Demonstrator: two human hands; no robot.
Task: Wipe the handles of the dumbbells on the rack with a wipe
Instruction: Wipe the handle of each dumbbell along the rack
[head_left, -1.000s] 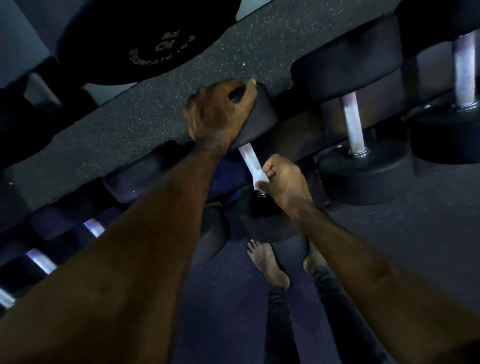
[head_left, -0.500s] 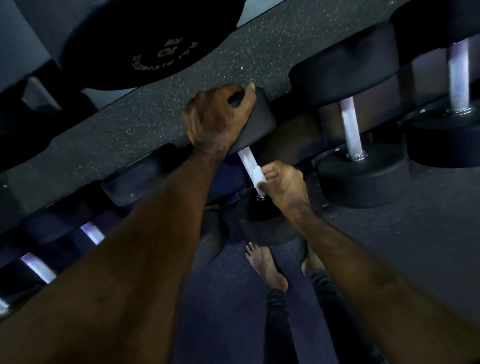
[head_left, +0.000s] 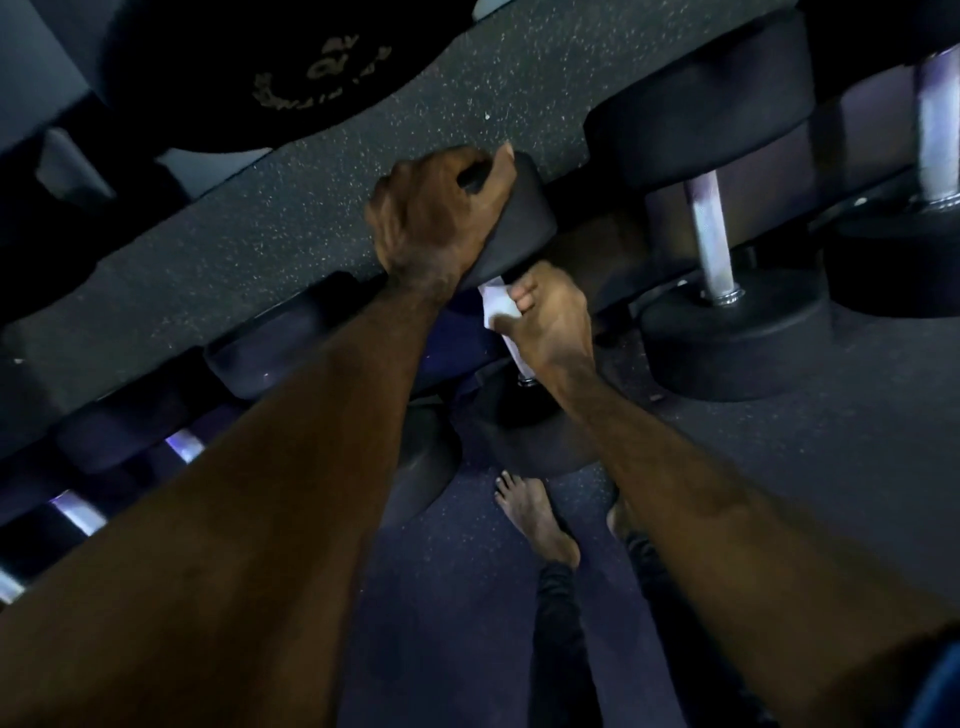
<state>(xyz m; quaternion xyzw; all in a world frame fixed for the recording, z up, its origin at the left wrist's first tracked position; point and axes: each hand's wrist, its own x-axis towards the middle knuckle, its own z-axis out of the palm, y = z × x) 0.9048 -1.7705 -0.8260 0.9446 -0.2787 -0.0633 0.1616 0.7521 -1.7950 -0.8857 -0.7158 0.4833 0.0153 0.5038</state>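
Observation:
My left hand (head_left: 434, 218) grips the far black head (head_left: 519, 228) of a dumbbell on the rack, fingers curled over its edge. My right hand (head_left: 550, 319) holds a white wipe (head_left: 496, 306) wrapped round that dumbbell's metal handle (head_left: 522, 366), close under the far head. Most of the handle is hidden by hand and wipe; only a short bare piece shows by the near head (head_left: 535, 426). To the right stands another dumbbell with a bare metal handle (head_left: 711, 239).
More dumbbells line the rack to the left (head_left: 182, 444) and at the far right (head_left: 935, 130). A large black weight plate (head_left: 291, 67) hangs at the top. The speckled rubber floor (head_left: 311, 223) lies beyond, and my bare feet (head_left: 535, 519) stand below the rack.
My right hand has slid the wipe up the handle, from beside the near head to just under the far head. My left hand has kept its grip on the far head.

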